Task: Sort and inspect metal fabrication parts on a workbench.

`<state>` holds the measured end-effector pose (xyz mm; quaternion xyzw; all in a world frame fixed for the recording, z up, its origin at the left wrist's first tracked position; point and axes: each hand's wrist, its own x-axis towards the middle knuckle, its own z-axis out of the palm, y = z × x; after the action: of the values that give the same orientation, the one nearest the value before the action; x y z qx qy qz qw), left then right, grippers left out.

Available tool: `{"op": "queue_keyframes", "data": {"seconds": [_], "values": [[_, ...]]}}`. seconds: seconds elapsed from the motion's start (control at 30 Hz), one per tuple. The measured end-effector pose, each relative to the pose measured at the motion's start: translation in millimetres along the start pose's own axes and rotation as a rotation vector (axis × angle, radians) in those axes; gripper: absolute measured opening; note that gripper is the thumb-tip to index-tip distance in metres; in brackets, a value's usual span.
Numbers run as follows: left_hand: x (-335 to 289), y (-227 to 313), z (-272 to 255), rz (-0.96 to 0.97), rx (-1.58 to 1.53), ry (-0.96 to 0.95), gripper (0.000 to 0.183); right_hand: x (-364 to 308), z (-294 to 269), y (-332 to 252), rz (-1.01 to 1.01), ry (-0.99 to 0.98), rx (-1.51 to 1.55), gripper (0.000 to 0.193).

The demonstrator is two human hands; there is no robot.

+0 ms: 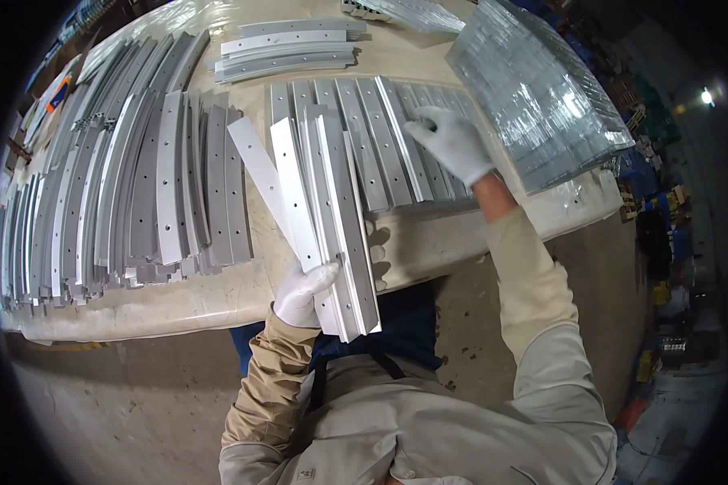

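Note:
My left hand, in a white glove, is closed round the near end of a bundle of long grey metal strips with holes along them. The bundle juts out past the table's front edge. One pale strip in it fans out to the left. My right hand, also gloved, is over a row of flat metal strips laid side by side. Its fingers are loosely curled, with a gap by the thumb and no strip visible in them. A brighter strip lies by its fingertips.
Many similar strips lie heaped along the table's left side. A small stack lies crosswise at the back. A large plastic-wrapped bundle stands at the right on the covered table.

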<state>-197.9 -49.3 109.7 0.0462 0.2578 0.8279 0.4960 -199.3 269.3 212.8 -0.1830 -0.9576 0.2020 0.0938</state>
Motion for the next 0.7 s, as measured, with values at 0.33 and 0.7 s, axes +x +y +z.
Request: {"op": "queue_keyframes", "data": {"seconds": [0.33, 0.7], "values": [[-4.6, 9.3, 12.7, 0.041, 0.173, 0.078, 0.051, 76.5, 36.4, -11.2, 0.187, -0.068, -0.496, 0.057], [-6.5, 16.0, 9.8, 0.002, 0.208, -0.026, 0.035, 45.1, 17.0, -5.8, 0.141, 0.071, -0.403, 0.043]]}}
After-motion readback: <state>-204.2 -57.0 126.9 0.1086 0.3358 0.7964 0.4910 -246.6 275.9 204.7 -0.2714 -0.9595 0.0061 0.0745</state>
